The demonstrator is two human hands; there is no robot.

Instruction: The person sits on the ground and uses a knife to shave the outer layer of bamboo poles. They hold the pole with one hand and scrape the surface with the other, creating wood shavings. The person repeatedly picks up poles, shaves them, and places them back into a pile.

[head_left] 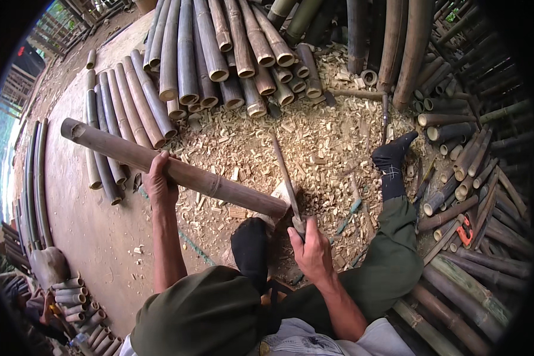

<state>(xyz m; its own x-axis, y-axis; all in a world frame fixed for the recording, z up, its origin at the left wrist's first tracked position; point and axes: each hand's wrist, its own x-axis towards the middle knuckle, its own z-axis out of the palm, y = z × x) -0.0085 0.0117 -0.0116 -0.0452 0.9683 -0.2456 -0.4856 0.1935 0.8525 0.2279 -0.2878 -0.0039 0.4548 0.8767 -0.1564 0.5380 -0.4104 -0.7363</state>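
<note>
My left hand is closed around a thick brown bamboo pole, near the middle of its length. The pole slants from the upper left down to the right, and its right end lies by a pale block partly hidden behind it. In my right hand is the handle of a machete, its long narrow blade pointing up and away. The blade passes close beside the pole's right end; I cannot tell whether they touch.
Pale wood chips cover the ground around my dark-socked feet. Cut bamboo poles are piled ahead, with more bamboo stacked at the right. An orange-handled saw lies there. Short bamboo pieces sit at the lower left.
</note>
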